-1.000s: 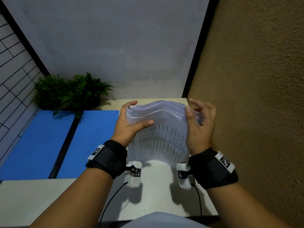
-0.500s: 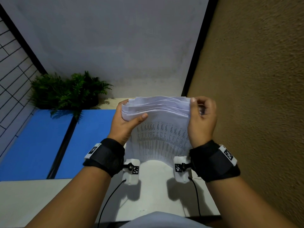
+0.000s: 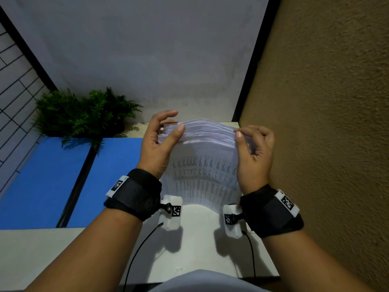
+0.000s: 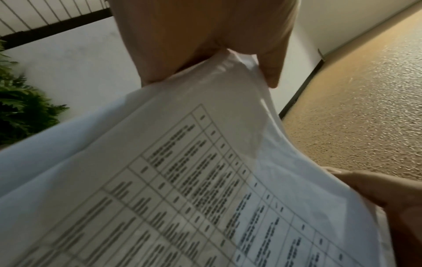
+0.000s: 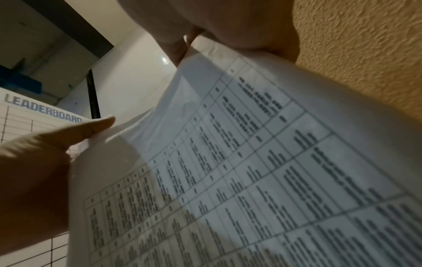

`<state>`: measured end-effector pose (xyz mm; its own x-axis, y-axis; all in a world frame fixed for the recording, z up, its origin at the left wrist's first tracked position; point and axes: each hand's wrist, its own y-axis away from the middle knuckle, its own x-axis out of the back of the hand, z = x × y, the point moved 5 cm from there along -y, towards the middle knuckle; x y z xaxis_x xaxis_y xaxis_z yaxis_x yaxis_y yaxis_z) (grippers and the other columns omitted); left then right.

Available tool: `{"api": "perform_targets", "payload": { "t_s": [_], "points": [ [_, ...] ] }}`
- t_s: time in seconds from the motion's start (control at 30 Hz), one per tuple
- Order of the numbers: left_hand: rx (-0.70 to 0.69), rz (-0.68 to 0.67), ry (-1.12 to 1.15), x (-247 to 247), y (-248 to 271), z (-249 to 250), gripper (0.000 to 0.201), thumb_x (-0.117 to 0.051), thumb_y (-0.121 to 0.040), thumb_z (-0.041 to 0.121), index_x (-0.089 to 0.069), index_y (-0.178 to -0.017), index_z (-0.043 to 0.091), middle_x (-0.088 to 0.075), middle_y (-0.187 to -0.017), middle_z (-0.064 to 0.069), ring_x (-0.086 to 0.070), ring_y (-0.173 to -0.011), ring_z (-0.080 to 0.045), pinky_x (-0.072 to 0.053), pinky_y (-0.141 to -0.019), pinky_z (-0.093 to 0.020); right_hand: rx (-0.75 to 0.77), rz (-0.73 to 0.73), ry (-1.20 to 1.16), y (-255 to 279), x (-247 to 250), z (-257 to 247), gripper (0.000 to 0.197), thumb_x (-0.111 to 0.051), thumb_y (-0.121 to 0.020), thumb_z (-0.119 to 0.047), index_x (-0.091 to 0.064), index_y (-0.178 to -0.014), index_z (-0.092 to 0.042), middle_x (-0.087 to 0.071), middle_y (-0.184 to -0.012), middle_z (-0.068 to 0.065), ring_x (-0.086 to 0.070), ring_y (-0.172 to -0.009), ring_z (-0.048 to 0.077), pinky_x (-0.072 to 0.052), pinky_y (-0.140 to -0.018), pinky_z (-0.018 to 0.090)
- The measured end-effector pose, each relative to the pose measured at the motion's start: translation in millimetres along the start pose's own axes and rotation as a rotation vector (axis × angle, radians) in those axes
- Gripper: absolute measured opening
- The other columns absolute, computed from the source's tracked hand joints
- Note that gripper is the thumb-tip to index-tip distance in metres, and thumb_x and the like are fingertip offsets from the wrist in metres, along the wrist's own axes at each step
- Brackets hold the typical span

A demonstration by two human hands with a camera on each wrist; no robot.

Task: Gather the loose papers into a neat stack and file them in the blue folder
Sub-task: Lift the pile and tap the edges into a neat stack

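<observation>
A stack of white printed papers (image 3: 206, 165) stands upright over the white table (image 3: 200, 249), its top edges fanned and uneven. My left hand (image 3: 174, 123) holds the upper left corner, thumb on the front sheet and fingers behind. My right hand (image 3: 246, 133) pinches the upper right edge. The table-printed front sheet (image 4: 182, 180) fills the left wrist view beneath my left hand (image 4: 217, 54). It also fills the right wrist view as sheet (image 5: 251, 162). The blue folder (image 3: 42, 175) lies open and flat at the left, its black spine (image 3: 77, 180) down the middle.
A green fern plant (image 3: 84, 114) sits behind the folder at the back left. A rough brown wall (image 3: 326, 144) runs close along the right of the table. A board headed LEADERBOARD (image 5: 34, 117) shows in the right wrist view.
My right hand, loose beside the stack a second ago, now pinches the right edge. The stack sits slightly higher, and my left fingers have lifted above its top edge.
</observation>
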<state>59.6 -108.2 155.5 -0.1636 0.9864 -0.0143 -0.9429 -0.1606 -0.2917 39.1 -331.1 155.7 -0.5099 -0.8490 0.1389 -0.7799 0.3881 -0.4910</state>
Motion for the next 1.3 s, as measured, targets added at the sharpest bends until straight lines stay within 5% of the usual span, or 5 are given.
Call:
{"api": "perform_targets", "payload": {
  "t_s": [0.23,0.4,0.6,1.13,1.3],
  "points": [
    [0.024,0.157,-0.042,8,-9,-11,0.019,-0.056,-0.093,0.009,-0.064,-0.084,0.024,-0.064,-0.09,0.004,-0.057,-0.084,-0.009,-0.048,-0.073,-0.02,-0.015,-0.015,0.041,-1,2,10,0.016,-0.056,-0.096,-0.019,-0.067,-0.103,-0.029,-0.045,-0.107,-0.007,-0.045,-0.097,-0.014,-0.041,-0.085,0.005],
    [0.035,0.28,0.004,8,-2,-12,0.009,-0.061,-0.092,0.03,-0.057,-0.091,0.021,-0.058,-0.091,0.008,-0.054,-0.087,-0.008,-0.046,-0.082,-0.025,0.069,-0.095,0.077,3,-1,2,0.022,-0.056,-0.096,-0.026,-0.067,-0.115,-0.027,-0.042,-0.11,-0.005,-0.047,-0.105,0.0,-0.043,-0.088,0.009],
    [0.159,0.412,0.021,10,-5,-18,0.016,-0.065,-0.085,0.022,-0.051,-0.079,0.025,-0.055,-0.088,0.003,-0.051,-0.082,-0.013,-0.044,-0.076,-0.029,-0.008,-0.059,0.116,7,1,9,0.033,-0.052,-0.092,-0.042,-0.063,-0.119,-0.028,-0.039,-0.105,-0.017,-0.044,-0.097,-0.016,-0.044,-0.079,0.006],
    [0.183,0.316,0.04,7,-1,-24,0.019,-0.058,-0.091,0.037,-0.061,-0.078,0.024,-0.059,-0.079,0.007,-0.056,-0.08,-0.015,-0.045,-0.071,-0.033,-0.145,0.151,-0.142,-4,12,19,0.017,-0.042,-0.101,-0.014,-0.047,-0.089,-0.026,-0.05,-0.085,-0.009,-0.049,-0.074,-0.011,-0.04,-0.069,0.009],
    [0.182,0.291,0.034,2,0,-21,0.027,-0.062,-0.091,0.043,-0.06,-0.081,0.018,-0.059,-0.08,0.006,-0.056,-0.074,-0.01,-0.046,-0.064,-0.023,-0.044,0.015,-0.088,1,8,14,0.022,-0.037,-0.098,-0.026,-0.057,-0.107,-0.029,-0.054,-0.11,0.003,-0.054,-0.102,0.004,-0.044,-0.089,0.019]
  ]
}}
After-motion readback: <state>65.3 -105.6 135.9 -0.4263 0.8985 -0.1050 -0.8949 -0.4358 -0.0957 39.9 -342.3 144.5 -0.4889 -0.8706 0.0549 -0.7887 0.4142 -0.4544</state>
